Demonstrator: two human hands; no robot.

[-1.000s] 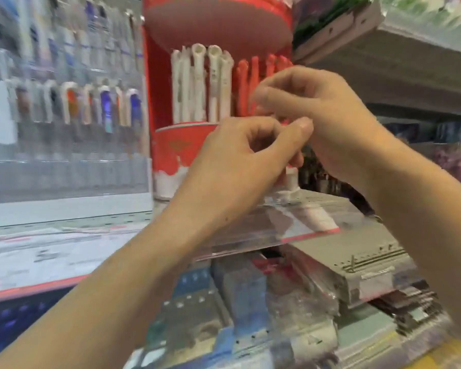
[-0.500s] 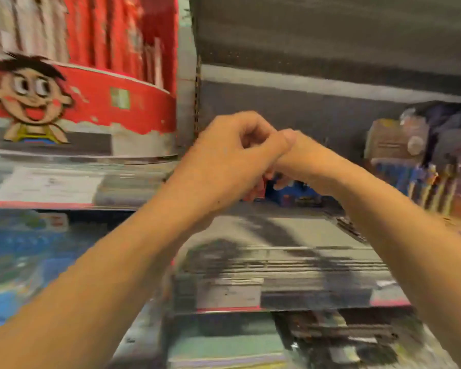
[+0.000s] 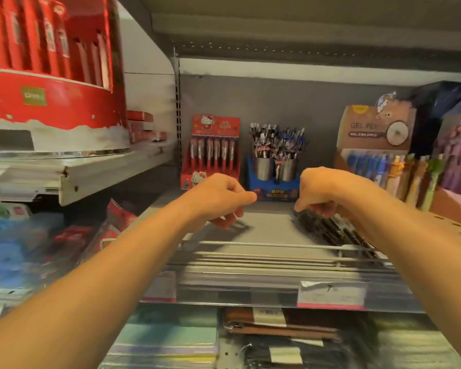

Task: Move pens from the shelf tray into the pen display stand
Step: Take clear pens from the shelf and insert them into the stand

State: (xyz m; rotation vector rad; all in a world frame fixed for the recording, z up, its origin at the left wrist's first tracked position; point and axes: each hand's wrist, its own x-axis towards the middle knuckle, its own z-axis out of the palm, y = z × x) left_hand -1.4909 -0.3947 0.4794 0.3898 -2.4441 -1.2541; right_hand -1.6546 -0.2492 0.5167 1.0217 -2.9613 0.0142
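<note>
The right hand [image 3: 322,191] covers the near end of the dark pens [image 3: 336,231] lying on the shelf; contact cannot be determined. The left hand [image 3: 221,199] curls downward, and its fingertips and any contents are hidden. The red display stand [image 3: 48,102] is cut off at the top and left edges. The lower-shelf stock [image 3: 24,251] is blurred beyond identification.

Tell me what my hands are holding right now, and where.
Nothing visible in the left hand. The right hand reaches over the dark pens; whether it grips one cannot be told.
</note>
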